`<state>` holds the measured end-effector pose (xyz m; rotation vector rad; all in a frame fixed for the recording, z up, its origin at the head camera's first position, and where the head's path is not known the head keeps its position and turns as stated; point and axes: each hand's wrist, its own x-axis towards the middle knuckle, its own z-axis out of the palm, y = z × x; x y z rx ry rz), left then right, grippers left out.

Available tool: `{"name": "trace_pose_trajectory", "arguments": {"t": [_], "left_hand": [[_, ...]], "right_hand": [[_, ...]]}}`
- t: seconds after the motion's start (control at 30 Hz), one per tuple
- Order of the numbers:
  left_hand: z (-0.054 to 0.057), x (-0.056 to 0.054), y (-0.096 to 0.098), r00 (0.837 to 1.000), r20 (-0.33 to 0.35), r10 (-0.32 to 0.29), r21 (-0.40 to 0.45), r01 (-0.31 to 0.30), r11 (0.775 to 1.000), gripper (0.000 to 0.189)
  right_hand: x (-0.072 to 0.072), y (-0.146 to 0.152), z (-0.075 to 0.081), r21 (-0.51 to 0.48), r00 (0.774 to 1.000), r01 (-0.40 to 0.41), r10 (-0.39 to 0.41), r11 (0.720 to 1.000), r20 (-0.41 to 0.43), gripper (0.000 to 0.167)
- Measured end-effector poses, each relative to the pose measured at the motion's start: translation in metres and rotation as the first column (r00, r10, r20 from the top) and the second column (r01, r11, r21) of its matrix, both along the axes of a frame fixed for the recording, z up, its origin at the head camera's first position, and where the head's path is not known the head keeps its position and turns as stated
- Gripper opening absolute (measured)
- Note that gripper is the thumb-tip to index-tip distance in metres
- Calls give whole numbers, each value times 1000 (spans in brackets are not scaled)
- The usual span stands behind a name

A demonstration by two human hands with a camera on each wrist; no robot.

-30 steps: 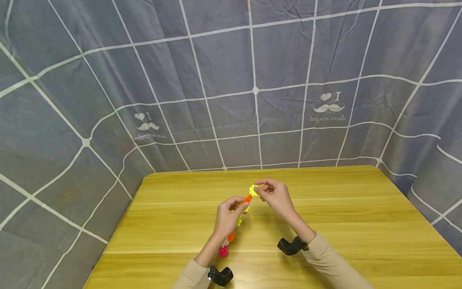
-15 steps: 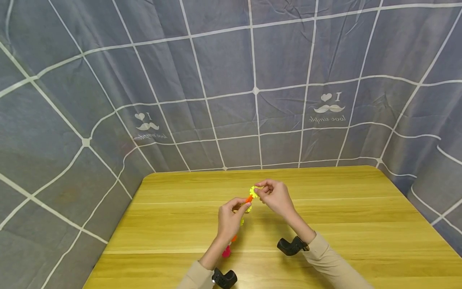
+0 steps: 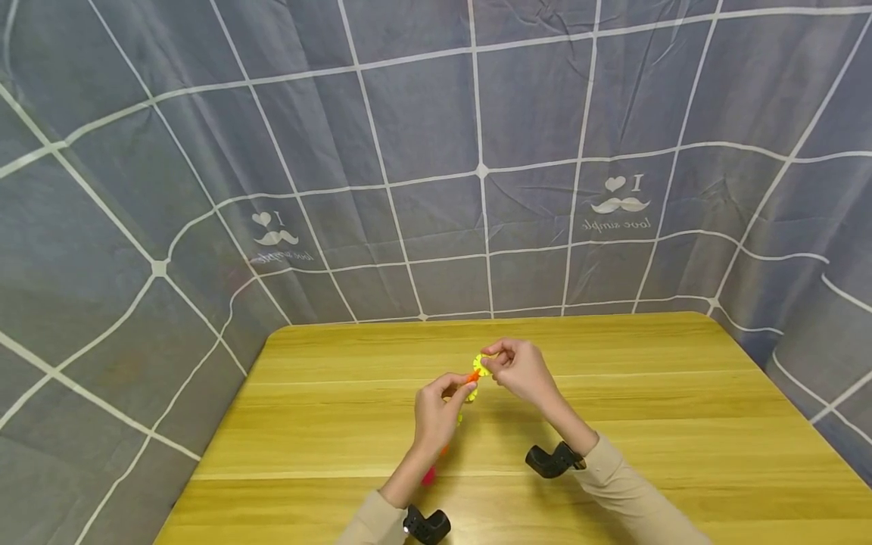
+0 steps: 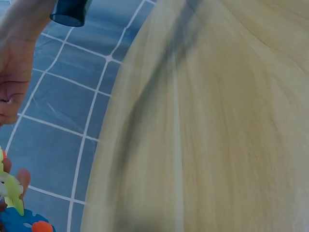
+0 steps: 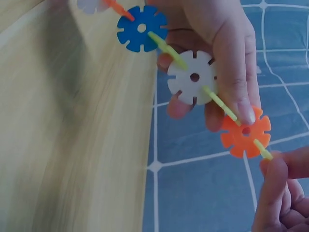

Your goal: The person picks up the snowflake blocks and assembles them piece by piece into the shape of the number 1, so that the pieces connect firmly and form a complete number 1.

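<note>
A chain of notched plastic discs, slotted edge to edge, runs between and below the hands. My left hand [image 3: 436,415] pinches the orange disc [image 5: 246,132] near the chain's upper end, thumb on its face. A yellow disc [image 3: 480,365] meets the orange one at its rim, and my right hand [image 3: 523,372] pinches it between thumb and index finger. Beyond the left fingers, the right wrist view shows a white disc [image 5: 193,77] and a blue disc [image 5: 142,29] joined by yellow ones seen edge-on. A pink disc [image 3: 428,477] shows beside the left forearm, which hides part of the chain.
The hands are over a wood-grain table [image 3: 613,424]. A grey curtain with white grid lines [image 3: 436,219] hangs behind it and at both sides. Black cameras are strapped to the left wrist [image 3: 428,525] and right wrist [image 3: 550,460].
My left hand has shifted slightly right with the chain, and the lower discs are now more hidden behind its forearm. The yellow disc in my right hand has come down a little.
</note>
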<state>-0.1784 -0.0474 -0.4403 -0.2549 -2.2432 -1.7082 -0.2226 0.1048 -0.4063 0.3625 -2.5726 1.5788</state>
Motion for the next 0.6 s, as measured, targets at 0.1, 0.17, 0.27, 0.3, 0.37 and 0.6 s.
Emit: {"name": "trace_pose_trajectory", "arguments": {"t": [0.1,0.17,0.27,0.3,0.37,0.6], "left_hand": [[-11,-9,0,1000,20,14,-7,-14,1000,13],[-14,-12,-1,999,36,12,7,-12,1000,14],[-12,-13,-2,997,69,-17,39,14,999,17],[-10,-13,-2,996,85,-28,49,24,998,18],[-6,-11,-3,992,111,-55,59,48,997,20],[15,2,-5,973,154,-175,86,163,983,27]], "right_hand": [[-2,2,0,-15,1000,1,-1,1000,19,15],[-2,4,-1,-30,999,4,-3,1000,33,17],[-3,5,-2,-60,999,-11,13,998,41,19],[-3,5,-3,-70,999,-16,19,997,42,20],[-4,6,-5,-82,999,-31,34,996,38,21],[-8,11,-10,-97,998,-24,31,995,62,26]]}}
